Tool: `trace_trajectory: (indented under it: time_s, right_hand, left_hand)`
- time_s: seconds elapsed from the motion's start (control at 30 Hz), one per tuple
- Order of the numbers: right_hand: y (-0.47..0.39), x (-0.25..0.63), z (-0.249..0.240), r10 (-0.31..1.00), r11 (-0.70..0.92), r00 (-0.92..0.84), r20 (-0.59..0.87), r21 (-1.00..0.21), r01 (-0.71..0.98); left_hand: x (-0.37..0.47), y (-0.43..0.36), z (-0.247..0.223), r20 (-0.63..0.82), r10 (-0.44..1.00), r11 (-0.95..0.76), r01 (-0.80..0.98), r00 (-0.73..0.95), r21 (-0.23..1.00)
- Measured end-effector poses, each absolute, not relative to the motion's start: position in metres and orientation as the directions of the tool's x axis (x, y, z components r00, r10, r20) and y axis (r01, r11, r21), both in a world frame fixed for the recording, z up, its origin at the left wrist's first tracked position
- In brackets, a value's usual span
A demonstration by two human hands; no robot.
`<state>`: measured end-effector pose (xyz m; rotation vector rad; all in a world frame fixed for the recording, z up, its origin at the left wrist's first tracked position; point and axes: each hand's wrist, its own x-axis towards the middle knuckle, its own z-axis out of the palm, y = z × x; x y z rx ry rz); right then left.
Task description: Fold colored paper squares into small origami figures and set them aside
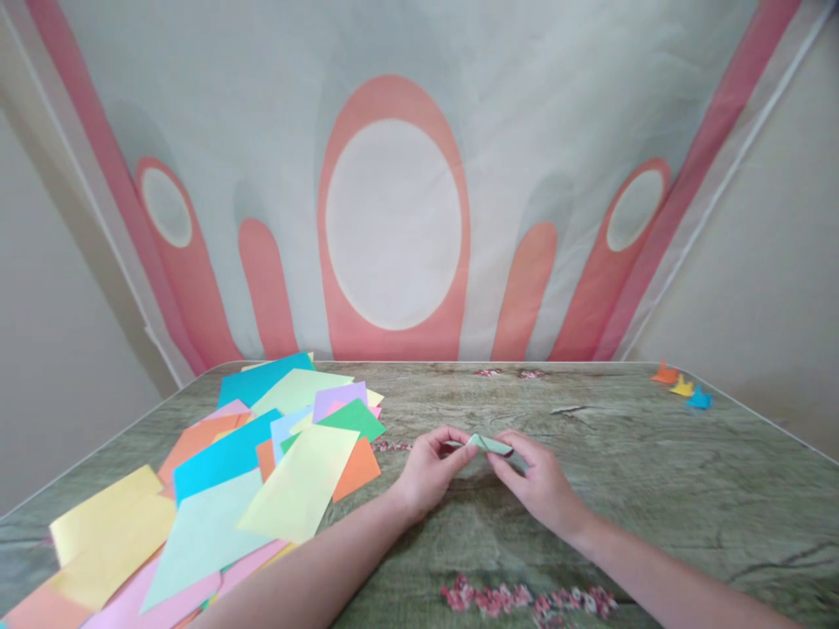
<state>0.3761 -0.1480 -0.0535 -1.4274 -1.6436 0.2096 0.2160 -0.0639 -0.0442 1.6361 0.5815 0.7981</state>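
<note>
A small folded piece of pale green paper (488, 444) is held between both hands just above the middle of the table. My left hand (433, 467) pinches its left end between thumb and fingers. On the other side, my right hand (534, 476) grips the right end with thumb below and fingers above. The paper's folds are partly covered by the fingertips, so its full shape cannot be made out.
Loose sheets of coloured paper (301, 485) lie heaped on the left of the wood-patterned table (629, 489). Three small folded paper figures, orange (664, 374), yellow (682, 386) and blue (699, 399), stand at the far right. Behind the table hangs a pink-and-grey printed cloth (393, 341).
</note>
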Motion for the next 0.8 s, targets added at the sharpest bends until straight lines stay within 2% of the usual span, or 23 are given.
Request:
trace_trajectory:
  time_s: [0.1, 0.17, 0.27, 0.4, 0.53, 0.67, 0.8]
  right_hand:
    - [-0.146, 0.387, -0.054, 0.794, 0.358, -0.059, 0.605, -0.387, 0.85]
    - [-0.146, 0.392, -0.052, 0.786, 0.373, -0.184, 0.591, -0.215, 0.903]
    - [-0.146, 0.393, -0.049, 0.794, 0.372, -0.269, 0.545, -0.086, 0.924]
    - [-0.147, 0.389, -0.05, 0.804, 0.392, -0.343, 0.486, 0.001, 0.92]
    - [-0.146, 0.388, -0.054, 0.814, 0.404, -0.342, 0.469, -0.035, 0.914]
    - [-0.146, 0.393, -0.051, 0.846, 0.402, -0.301, 0.44, -0.156, 0.902]
    - [-0.147, 0.4, -0.043, 0.889, 0.411, -0.306, 0.34, -0.303, 0.86]
  left_hand:
    - [0.212, -0.061, -0.041, 0.385, 0.677, -0.569, 0.115, 0.628, 0.814]
    - [0.209, -0.061, -0.039, 0.45, 0.599, -0.715, 0.19, 0.662, 0.673]
    - [0.208, -0.061, -0.038, 0.442, 0.541, -0.808, 0.295, 0.716, 0.511]
    - [0.208, -0.062, -0.04, 0.39, 0.505, -0.846, 0.352, 0.77, 0.402]
    - [0.209, -0.059, -0.042, 0.353, 0.481, -0.854, 0.337, 0.803, 0.397]
    - [0.209, -0.055, -0.048, 0.327, 0.463, -0.84, 0.29, 0.824, 0.458]
    - [0.211, -0.051, -0.052, 0.32, 0.479, -0.813, 0.276, 0.818, 0.513]
